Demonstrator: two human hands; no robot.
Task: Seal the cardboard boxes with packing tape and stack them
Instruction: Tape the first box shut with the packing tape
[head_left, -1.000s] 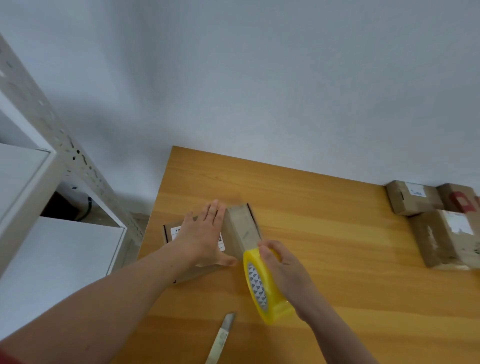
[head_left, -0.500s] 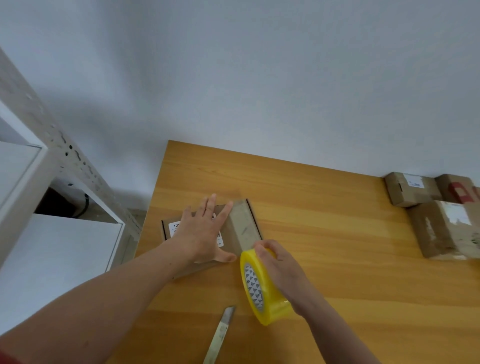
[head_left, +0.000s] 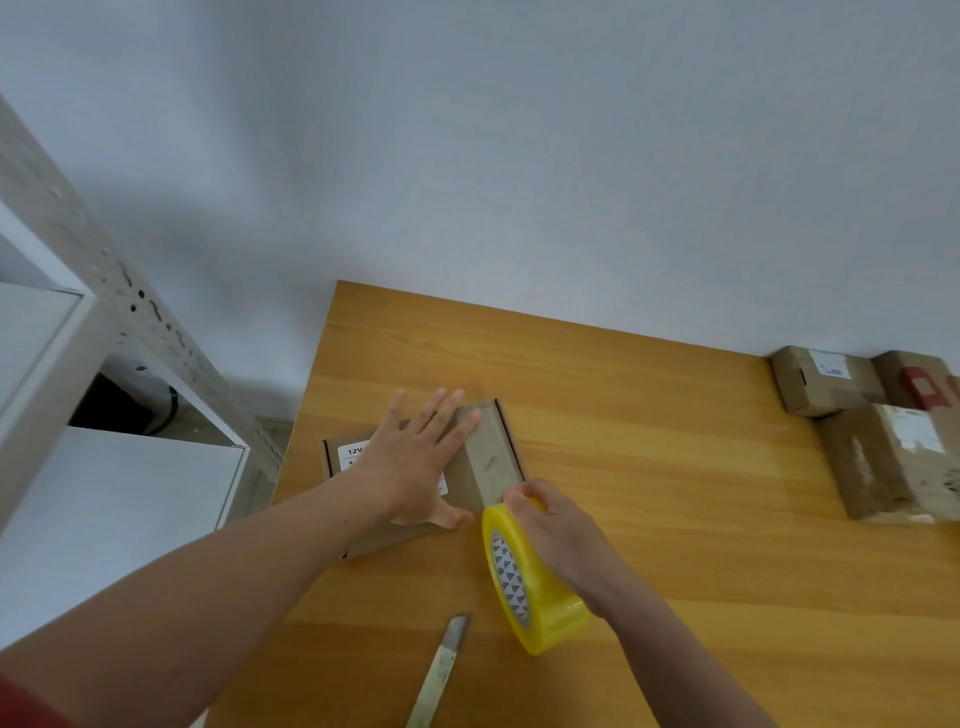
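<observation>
On the table (head_left: 675, 467), a flat cardboard box (head_left: 491, 457) lies under the spread, pressing left hand (head_left: 415, 462), which hides most of its label. At the box's near corner, the right hand (head_left: 561, 540) grips a yellow tape roll (head_left: 524, 587). Nearer than the box lies a blade (head_left: 441, 670), cut off at the frame's edge. Well right of the box sits a cluster of taped boxes (head_left: 883, 462), partly cropped.

Four boxes (head_left: 488, 457) (head_left: 821, 379) (head_left: 914, 384) (head_left: 893, 462), one tape roll (head_left: 540, 597), one knife (head_left: 441, 670)

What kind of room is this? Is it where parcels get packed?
Probably a small packing spot: labelled boxes sit on a wooden table, the right hand grips a yellow tape roll, and a metal shelf stands alongside.
</observation>
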